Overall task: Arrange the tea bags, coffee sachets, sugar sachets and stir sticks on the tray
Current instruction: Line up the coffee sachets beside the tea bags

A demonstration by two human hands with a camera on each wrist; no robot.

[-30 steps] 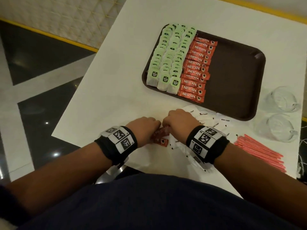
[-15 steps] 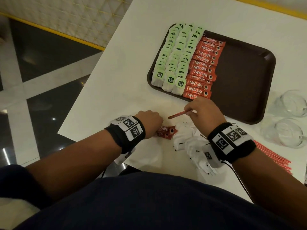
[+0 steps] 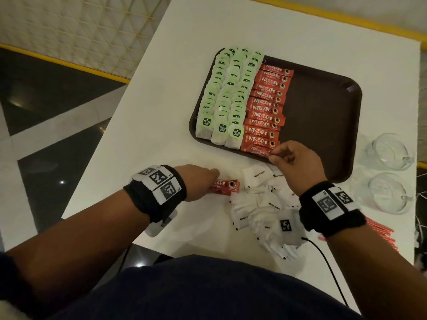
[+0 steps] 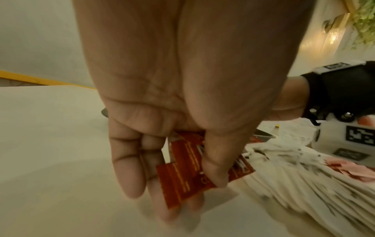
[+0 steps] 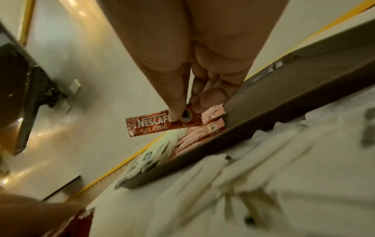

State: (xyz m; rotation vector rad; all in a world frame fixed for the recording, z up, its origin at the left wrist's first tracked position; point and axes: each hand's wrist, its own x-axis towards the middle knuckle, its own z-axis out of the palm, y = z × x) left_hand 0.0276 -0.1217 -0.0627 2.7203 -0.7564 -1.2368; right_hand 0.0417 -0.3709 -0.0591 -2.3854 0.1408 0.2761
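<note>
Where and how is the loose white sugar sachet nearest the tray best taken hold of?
Pinch the white sugar sachet by its left edge, coming from above. It lies flat on the table, so only a thin edge offers a hold; other sachets crowd its lower and right sides, and the right hand hangs beside it.

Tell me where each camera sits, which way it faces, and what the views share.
Head: worn on the head, looking down at the table, the tray, both forearms and hands.
Left wrist: on the left wrist, looking along the left hand gripping coffee sachets.
Right wrist: on the right wrist, looking along the right hand pinching one sachet above the tray's near edge.
Shared: all three show the white sugar sachets; head and right wrist show the tea bags.
</note>
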